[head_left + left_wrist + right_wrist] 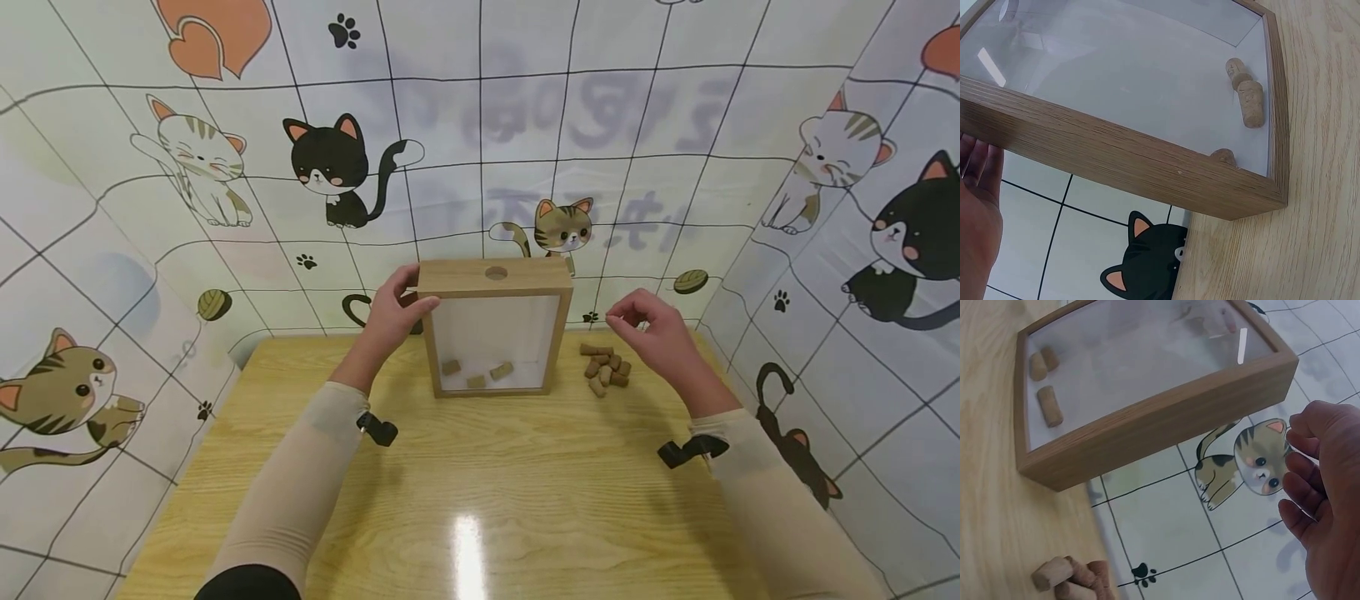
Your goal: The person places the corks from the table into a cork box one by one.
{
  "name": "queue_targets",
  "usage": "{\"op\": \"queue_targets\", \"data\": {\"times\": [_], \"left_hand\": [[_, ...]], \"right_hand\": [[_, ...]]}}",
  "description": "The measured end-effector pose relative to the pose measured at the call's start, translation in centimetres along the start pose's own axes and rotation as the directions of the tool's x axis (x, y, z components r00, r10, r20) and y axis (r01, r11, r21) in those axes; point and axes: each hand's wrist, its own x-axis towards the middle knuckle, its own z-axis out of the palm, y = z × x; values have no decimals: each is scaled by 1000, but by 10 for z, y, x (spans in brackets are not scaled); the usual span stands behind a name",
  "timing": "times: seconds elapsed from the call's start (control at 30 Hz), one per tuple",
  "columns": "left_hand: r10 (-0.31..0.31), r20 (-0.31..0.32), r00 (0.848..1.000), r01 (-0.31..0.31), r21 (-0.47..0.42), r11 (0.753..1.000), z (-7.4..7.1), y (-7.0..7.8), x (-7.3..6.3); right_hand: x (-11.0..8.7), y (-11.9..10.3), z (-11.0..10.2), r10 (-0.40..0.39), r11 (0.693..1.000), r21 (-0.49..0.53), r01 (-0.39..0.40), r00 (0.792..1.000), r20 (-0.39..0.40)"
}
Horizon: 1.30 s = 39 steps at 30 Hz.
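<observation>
A shallow wooden box (497, 279) with a clear front and a round hole (496, 273) in its top stands upright on the table. Inside lie several corks (501, 370) along the bottom, also visible through the front in the left wrist view. My left hand (393, 310) holds the box's upper left corner, thumb at the front and fingers at the side and back. To the right of the box, my right hand (656, 333) hovers above a small pile of loose corks (604, 372). Its fingers are loosely curled, and no object shows in them in the right wrist view (1329, 481).
The light wood table (450, 467) ends at a wall covering (480, 125) printed with cartoon cats and a grid, just behind the box. Side walls with the same print flank the table. Black straps with small devices (377, 428) sit on both wrists.
</observation>
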Motion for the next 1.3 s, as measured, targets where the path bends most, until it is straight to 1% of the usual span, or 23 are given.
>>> {"op": "queue_targets", "data": {"times": [0.1, 0.3, 0.4, 0.57, 0.63, 0.8, 0.87, 1.0, 1.17, 1.3], "left_hand": [[-4, -2, 1000, 4, -7, 1000, 1, -1, 0], [-8, -7, 1000, 8, -13, 1000, 1, 0, -1], [-3, -7, 1000, 3, -17, 1000, 2, 1, -1], [-4, -15, 1000, 4, -12, 1000, 2, 1, 0], [-6, -13, 1000, 5, -8, 1000, 1, 0, 0], [-3, -7, 1000, 3, -8, 1000, 2, -2, 0], [0, -4, 1000, 0, -12, 1000, 2, -2, 0], [0, -5, 1000, 0, -14, 1000, 2, -2, -1], [9, -9, 1000, -9, -15, 1000, 2, -1, -1], [8, -5, 1000, -9, -19, 1000, 1, 0, -1]], "right_hand": [[-8, 10, 5, 21, 1000, -20, -21, 1000, 9], [-27, 25, 19, 83, 996, -17, -82, 995, 50], [-35, 33, 26, 95, 995, -21, -93, 993, 72], [-45, 46, 35, 108, 994, -13, -107, 991, 81], [-49, 52, 38, 104, 994, -29, -102, 991, 87], [-60, 65, 45, 66, 992, -115, -53, 992, 108], [-64, 69, 48, 65, 989, -141, -49, 992, 112], [-70, 75, 53, 112, 982, -166, -87, 983, 149], [-77, 80, 58, 191, 969, -195, -151, 961, 201], [-81, 83, 61, 208, 964, -210, -163, 955, 214]]}}
